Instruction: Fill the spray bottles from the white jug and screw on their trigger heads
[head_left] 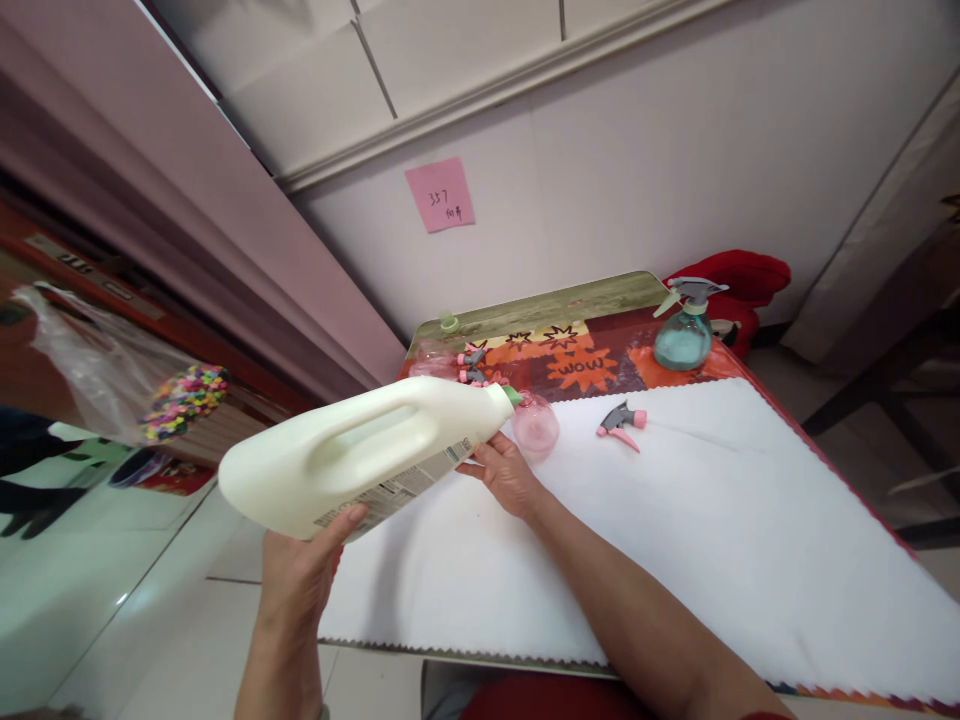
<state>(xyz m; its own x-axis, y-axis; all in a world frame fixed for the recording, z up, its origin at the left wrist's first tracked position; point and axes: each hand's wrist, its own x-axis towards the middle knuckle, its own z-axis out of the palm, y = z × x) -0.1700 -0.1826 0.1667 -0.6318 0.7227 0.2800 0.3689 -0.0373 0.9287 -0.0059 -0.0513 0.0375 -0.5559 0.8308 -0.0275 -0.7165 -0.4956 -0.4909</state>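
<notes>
A large cream detergent bottle (285, 455) with a moulded handle is tipped to the right, its green spout (514, 395) at the mouth of a clear pink spray bottle (536, 432). Near its base, my left hand (300, 570) grips the detergent bottle from below, thumb over the label. Close to the neck, my right hand (510, 480) is closed on its underside, some fingers hidden behind it. Whether liquid flows is not clear. A grey and pink trigger sprayer head (621, 425) lies on the white mat to the right of the pink bottle.
The white mat (675, 560) covers much of the table. A teal spray bottle (682, 345) stands at the back right. More pink bottles and sprayer heads (472, 362) lie at the back left, near a green cap (448, 322). A plastic bag (97, 360) hangs at left.
</notes>
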